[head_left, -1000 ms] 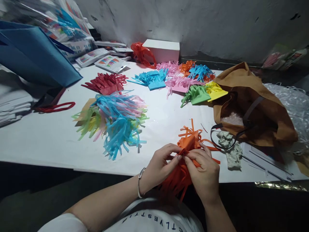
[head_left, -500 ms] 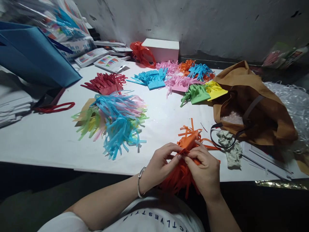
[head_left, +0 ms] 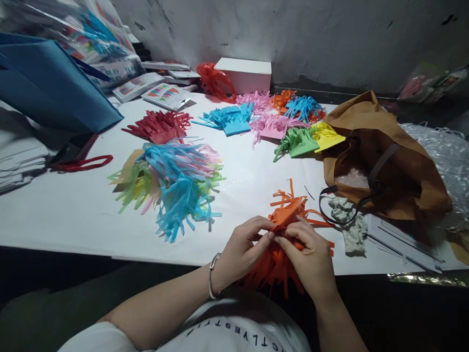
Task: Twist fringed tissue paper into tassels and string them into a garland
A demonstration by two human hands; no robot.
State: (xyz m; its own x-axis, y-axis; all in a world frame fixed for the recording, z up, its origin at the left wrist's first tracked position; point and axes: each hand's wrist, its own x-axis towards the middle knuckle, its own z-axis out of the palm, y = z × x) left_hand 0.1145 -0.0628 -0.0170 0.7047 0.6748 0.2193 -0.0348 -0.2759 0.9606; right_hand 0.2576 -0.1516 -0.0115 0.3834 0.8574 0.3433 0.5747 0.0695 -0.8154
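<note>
An orange fringed paper piece [head_left: 282, 217] is held at the near edge of the white table [head_left: 73, 215]. My left hand [head_left: 244, 252] pinches it from the left, with a bracelet on the wrist. My right hand [head_left: 309, 256] grips it from the right, fingertips meeting the left ones. Orange strips hang down below both hands and spread out on the table behind them.
A mixed pile of blue, green and pink fringes [head_left: 172, 178] lies left of centre. Red [head_left: 159, 126], blue [head_left: 230, 120], pink, green [head_left: 296, 143] and yellow stacks sit farther back. A brown bag [head_left: 384, 161] lies right, a blue bag [head_left: 51, 88] left, a white box [head_left: 245, 74] by the wall.
The hanging orange strips have shifted slightly downward and my fingers have worked a little along the piece. Both hands stay in the same place.
</note>
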